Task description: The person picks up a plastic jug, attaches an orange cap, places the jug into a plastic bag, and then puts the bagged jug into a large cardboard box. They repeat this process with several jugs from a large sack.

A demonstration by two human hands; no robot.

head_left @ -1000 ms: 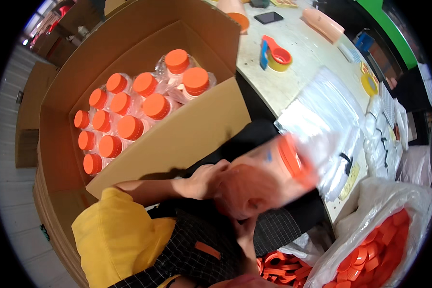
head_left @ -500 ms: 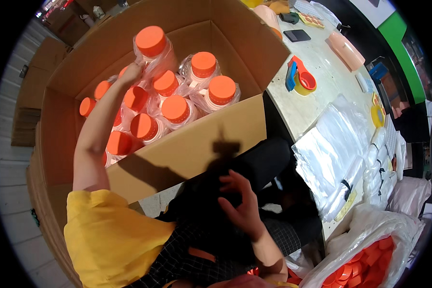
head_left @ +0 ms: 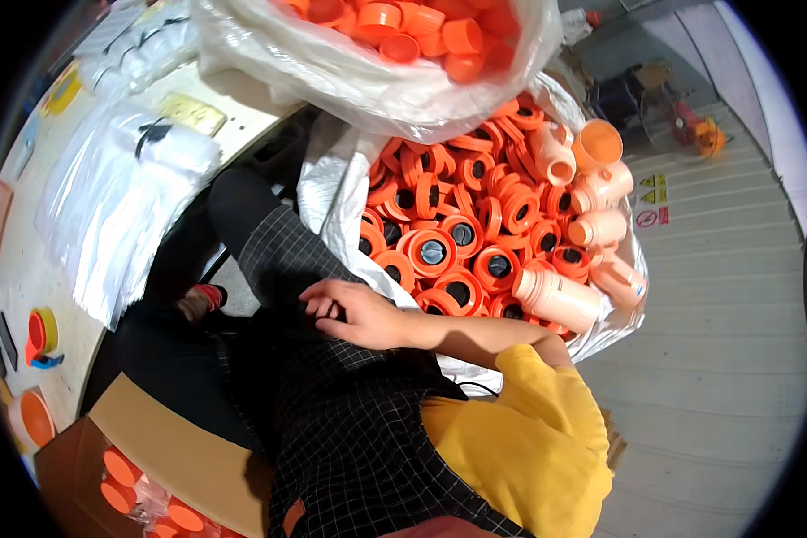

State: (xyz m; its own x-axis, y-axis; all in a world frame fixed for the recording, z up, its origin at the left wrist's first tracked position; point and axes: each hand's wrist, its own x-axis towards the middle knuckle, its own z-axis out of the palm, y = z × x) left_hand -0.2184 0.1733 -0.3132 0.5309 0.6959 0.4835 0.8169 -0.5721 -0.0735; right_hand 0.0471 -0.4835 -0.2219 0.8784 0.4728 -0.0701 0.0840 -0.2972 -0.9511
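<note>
My right hand (head_left: 359, 314) hovers over or rests on my lap, its fingers loosely bent and a little apart. No object shows in it. My left hand is outside the picture. Beside my right forearm stands a white woven sack (head_left: 332, 193) full of orange screw lids (head_left: 432, 251) with dark centres. Several pale pink plastic bottles lie on top of the lids at the sack's right side, the nearest bottle (head_left: 560, 300) close to my elbow.
Beyond the sack is a clear plastic bag (head_left: 278, 67) of orange caps (head_left: 462, 36). The left table (head_left: 72, 345) bears clear plastic bags (head_left: 108, 197), a tape dispenser (head_left: 40, 332) and a phone (head_left: 8, 341). A cardboard box (head_left: 175, 444) with orange-capped bottles (head_left: 121, 466) sits lower left.
My view has swung right, from the box of wrapped bottles to the sack of lids. My left hand, earlier at a bottle in the box, has left the picture. My right hand's fingers are more bent.
</note>
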